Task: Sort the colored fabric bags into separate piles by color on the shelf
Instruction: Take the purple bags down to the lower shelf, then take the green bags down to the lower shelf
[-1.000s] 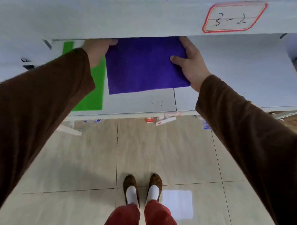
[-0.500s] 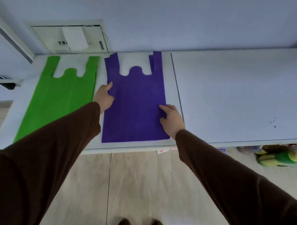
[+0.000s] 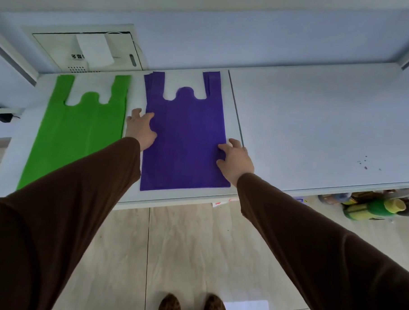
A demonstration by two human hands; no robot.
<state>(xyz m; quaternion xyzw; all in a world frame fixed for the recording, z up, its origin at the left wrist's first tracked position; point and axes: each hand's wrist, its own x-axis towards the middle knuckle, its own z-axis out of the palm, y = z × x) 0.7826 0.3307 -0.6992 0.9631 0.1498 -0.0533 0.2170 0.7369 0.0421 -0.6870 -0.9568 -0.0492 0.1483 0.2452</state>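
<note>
The step in hand looks like squaring up the purple bag (image 3: 185,140), or rather a small pile of them, since doubled edges show at the handle straps, on the white shelf (image 3: 317,127) in the middle of the frame. The left hand (image 3: 140,131) lies on the bag's left edge with its fingers spread and fairly straight, pressing flat rather than gripping; the right hand (image 3: 236,162) sits at the bag's right edge, lower in the frame, fingers bent with the tips on the cloth, and I cannot tell whether it pinches the edge or only presses it. The bag lies flat, its long axis running from the lower middle of the frame toward the top, handle straps pointing up toward the back wall and the closed bottom hem toward the shelf's front lip. Just to its left, apart by a thin strip of bare shelf, the green bag (image 3: 78,130) lies the same way, straps toward the top, though slanted a little by the wide lens. So two colours appear laid out side by side (no unsorted bags show anywhere in view). The next move, as I judge it, calls for lifting both hands off without dragging the thin cloth askew, then fetching another bag and matching it to its colour, straps the same way as the pile.
</note>
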